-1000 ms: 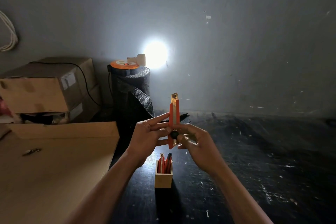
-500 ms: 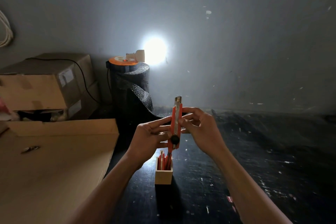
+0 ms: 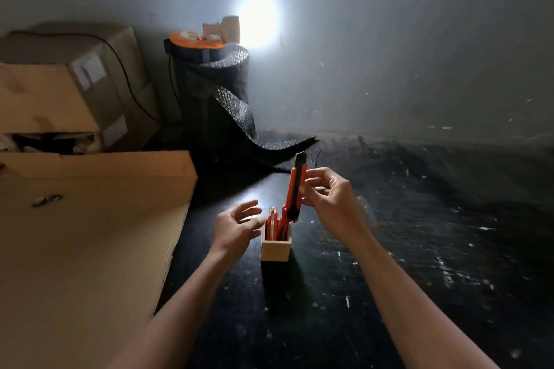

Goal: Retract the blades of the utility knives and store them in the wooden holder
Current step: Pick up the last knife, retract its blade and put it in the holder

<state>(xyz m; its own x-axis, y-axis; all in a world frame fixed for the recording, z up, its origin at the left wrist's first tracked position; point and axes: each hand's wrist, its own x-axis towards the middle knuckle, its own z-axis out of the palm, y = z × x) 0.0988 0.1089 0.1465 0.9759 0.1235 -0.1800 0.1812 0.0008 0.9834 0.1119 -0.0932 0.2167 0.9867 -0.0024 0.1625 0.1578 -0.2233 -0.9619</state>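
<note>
Seemingly retracted orange utility knife (image 3: 295, 189)

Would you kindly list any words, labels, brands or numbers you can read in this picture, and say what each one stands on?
None can be read.
White labels on the stacked cardboard boxes: too blurred to read.
Orange utility knife in the right hand: no legible marking.
Wooden holder: no text visible.

A flat cardboard box (image 3: 90, 234) fills the near left, with 2 stacked cartons (image 3: 63, 90) behind it. Far centre, a black mesh roll (image 3: 215, 93) stands upright, an orange reel (image 3: 196, 40) on top, beside a bright wall light (image 3: 257, 22).
</note>
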